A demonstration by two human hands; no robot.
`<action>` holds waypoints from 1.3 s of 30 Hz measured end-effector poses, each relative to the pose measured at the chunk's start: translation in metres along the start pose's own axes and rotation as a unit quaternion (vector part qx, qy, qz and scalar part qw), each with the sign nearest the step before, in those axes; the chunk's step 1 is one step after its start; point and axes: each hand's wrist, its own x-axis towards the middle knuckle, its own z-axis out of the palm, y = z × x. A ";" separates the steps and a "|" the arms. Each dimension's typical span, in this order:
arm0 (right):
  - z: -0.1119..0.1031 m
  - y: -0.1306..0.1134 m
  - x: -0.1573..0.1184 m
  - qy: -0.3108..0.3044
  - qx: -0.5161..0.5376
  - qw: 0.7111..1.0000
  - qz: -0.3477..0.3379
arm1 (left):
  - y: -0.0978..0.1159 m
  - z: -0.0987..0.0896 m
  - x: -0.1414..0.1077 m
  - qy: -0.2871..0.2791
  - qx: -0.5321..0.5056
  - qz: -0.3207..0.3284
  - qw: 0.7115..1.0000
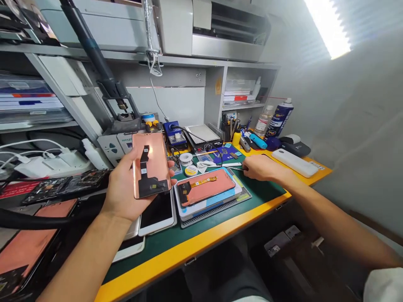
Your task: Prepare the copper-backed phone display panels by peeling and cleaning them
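My left hand [121,184] holds up a copper-coloured phone screen panel [159,157], its back with black flex parts facing me. Thumb and fingers grip its two long edges. A second such panel [209,188], with an orange flex strip, lies on a white and blue box [201,209] at the middle of the bench. To the right, my right hand [260,167] rests low over the green mat [267,188], its fingers closed around the end of a thin metal tool [235,168] that points left, behind the box.
White phones [157,216] lie left of the box. Behind are a solder spool [186,158], a control unit [206,144] and a yellow bottle [236,137]. A spray can [279,119] and a white case [295,162] stand right. A black lamp arm [91,46] reaches down at left.
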 end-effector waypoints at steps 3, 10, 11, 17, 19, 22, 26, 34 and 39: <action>-0.010 0.000 -0.007 -0.008 0.012 1.000 -0.015 | -0.001 -0.003 0.000 -0.013 -0.021 0.006 1.000; -0.043 0.003 -0.037 -0.016 0.326 0.940 -0.095 | -0.001 -0.001 -0.002 -0.010 -0.052 -0.005 0.999; -0.046 0.000 -0.038 -0.007 0.392 0.913 -0.115 | -0.001 0.000 -0.003 -0.009 -0.056 -0.006 0.998; -0.056 -0.035 -0.026 0.060 0.628 0.755 -0.181 | 0.000 0.000 -0.003 -0.005 -0.064 -0.002 0.998; -0.060 -0.049 -0.021 0.059 0.632 0.750 -0.187 | 0.000 -0.002 -0.002 -0.002 -0.067 0.006 0.998; -0.062 -0.067 -0.015 0.050 0.604 0.773 -0.185 | 0.001 -0.006 0.002 -0.004 -0.072 0.011 0.997; -0.062 -0.081 -0.009 0.019 0.575 0.794 -0.197 | 0.000 -0.009 0.004 -0.018 -0.083 0.020 0.996; -0.074 -0.107 0.017 0.007 0.724 0.665 -0.181 | -0.003 -0.009 0.003 -0.018 -0.046 0.006 0.999; -0.064 -0.124 0.033 -0.124 0.818 0.549 -0.123 | 0.001 -0.009 0.005 0.007 -0.059 0.007 0.998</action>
